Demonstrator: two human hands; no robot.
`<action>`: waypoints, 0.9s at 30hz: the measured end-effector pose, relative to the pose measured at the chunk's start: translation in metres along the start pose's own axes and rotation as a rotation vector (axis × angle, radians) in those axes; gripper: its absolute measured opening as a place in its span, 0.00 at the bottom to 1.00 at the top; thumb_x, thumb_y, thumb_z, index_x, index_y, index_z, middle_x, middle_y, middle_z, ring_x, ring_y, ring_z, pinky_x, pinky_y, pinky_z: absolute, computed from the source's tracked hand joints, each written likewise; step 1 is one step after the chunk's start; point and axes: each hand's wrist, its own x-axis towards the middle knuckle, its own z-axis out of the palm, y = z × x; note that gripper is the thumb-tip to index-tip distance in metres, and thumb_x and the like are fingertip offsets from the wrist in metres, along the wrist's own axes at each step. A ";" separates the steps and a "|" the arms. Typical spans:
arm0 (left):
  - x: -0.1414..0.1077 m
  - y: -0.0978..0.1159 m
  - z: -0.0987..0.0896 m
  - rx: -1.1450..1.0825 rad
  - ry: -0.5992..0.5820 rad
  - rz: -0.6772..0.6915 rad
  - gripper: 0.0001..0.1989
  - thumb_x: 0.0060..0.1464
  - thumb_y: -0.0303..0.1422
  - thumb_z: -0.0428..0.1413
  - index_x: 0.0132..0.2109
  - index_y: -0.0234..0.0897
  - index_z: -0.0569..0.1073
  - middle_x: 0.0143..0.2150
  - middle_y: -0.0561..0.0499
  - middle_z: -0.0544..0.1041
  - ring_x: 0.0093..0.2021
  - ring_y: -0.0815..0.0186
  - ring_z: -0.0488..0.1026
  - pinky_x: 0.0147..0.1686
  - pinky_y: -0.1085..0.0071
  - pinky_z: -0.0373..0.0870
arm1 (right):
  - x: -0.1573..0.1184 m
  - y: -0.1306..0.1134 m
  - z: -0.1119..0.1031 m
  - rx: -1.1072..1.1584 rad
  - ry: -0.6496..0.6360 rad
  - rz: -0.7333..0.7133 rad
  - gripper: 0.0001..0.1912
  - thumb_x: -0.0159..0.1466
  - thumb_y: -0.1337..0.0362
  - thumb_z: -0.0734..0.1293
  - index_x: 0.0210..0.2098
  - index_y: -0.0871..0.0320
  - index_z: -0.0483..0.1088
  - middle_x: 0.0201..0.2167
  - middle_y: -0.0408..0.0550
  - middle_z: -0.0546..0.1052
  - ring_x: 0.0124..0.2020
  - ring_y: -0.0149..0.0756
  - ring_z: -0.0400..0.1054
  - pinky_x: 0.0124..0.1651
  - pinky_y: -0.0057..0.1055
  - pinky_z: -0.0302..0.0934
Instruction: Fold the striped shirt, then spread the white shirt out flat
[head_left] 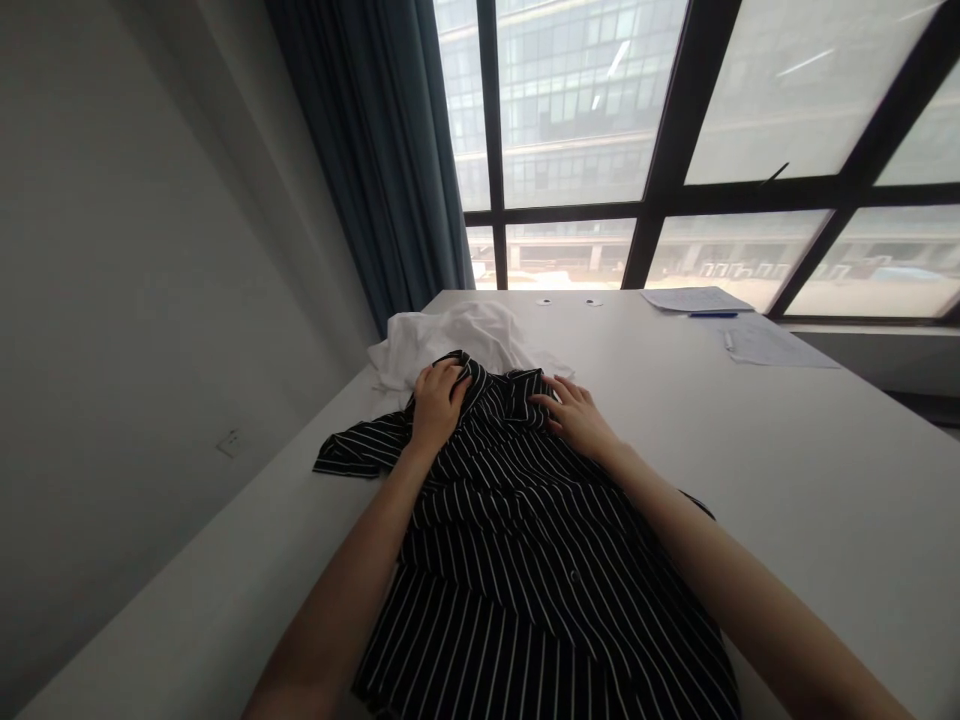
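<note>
The paper sheets (697, 299) show print too small to read.

bare: left forearm (337, 600) | right forearm (750, 590) | left hand (439, 405) | right hand (574, 418)

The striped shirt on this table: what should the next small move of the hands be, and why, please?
Probably the right hand should smooth the bunched collar of the black-and-white striped shirt outward, I think. The cloth looks crumpled there between the hands, while the sleeve on the left side already lies spread out on the white table.
</note>
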 end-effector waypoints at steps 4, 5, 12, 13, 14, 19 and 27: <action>0.005 -0.006 -0.006 -0.065 0.154 -0.066 0.11 0.65 0.37 0.47 0.44 0.37 0.70 0.57 0.43 0.68 0.58 0.60 0.66 0.60 0.63 0.61 | 0.011 -0.001 -0.002 0.047 0.068 -0.048 0.11 0.61 0.72 0.61 0.41 0.55 0.70 0.65 0.50 0.61 0.68 0.51 0.46 0.65 0.52 0.44; 0.006 -0.009 -0.007 -0.070 0.201 -0.088 0.10 0.64 0.37 0.47 0.44 0.37 0.70 0.58 0.42 0.67 0.59 0.60 0.66 0.60 0.63 0.61 | 0.010 0.002 -0.006 0.117 0.114 -0.029 0.10 0.61 0.71 0.61 0.40 0.54 0.69 0.62 0.50 0.66 0.66 0.49 0.50 0.64 0.50 0.45; 0.020 -0.030 -0.004 -0.065 0.201 -0.304 0.13 0.64 0.33 0.44 0.51 0.38 0.68 0.56 0.44 0.72 0.58 0.60 0.67 0.60 0.62 0.62 | -0.008 0.040 -0.051 0.616 0.359 0.373 0.09 0.65 0.56 0.56 0.36 0.54 0.61 0.24 0.41 0.71 0.25 0.33 0.65 0.30 0.30 0.60; 0.021 -0.031 -0.001 -0.063 0.179 -0.337 0.14 0.64 0.33 0.44 0.52 0.38 0.67 0.55 0.44 0.73 0.57 0.60 0.69 0.59 0.62 0.63 | -0.011 0.047 -0.058 0.723 0.390 0.431 0.10 0.64 0.54 0.58 0.35 0.54 0.61 0.22 0.39 0.69 0.23 0.32 0.63 0.27 0.28 0.58; 0.022 -0.033 0.002 -0.059 0.157 -0.362 0.14 0.64 0.33 0.44 0.52 0.38 0.67 0.54 0.44 0.74 0.56 0.60 0.70 0.58 0.63 0.64 | -0.016 0.054 -0.065 0.811 0.423 0.477 0.12 0.62 0.52 0.61 0.35 0.54 0.62 0.21 0.38 0.69 0.22 0.31 0.62 0.26 0.28 0.57; 0.024 -0.029 0.018 -0.101 0.133 -0.345 0.13 0.65 0.36 0.44 0.49 0.37 0.69 0.49 0.46 0.77 0.50 0.60 0.73 0.52 0.65 0.67 | -0.048 0.096 -0.100 0.768 0.546 0.642 0.16 0.56 0.50 0.67 0.35 0.54 0.65 0.23 0.41 0.71 0.23 0.31 0.62 0.26 0.29 0.56; 0.068 0.026 0.060 -0.238 0.243 -0.271 0.12 0.67 0.37 0.43 0.46 0.39 0.69 0.45 0.47 0.77 0.46 0.60 0.74 0.49 0.65 0.67 | -0.100 0.141 -0.146 0.071 0.477 0.761 0.09 0.61 0.54 0.66 0.35 0.52 0.68 0.29 0.50 0.71 0.29 0.41 0.64 0.37 0.42 0.54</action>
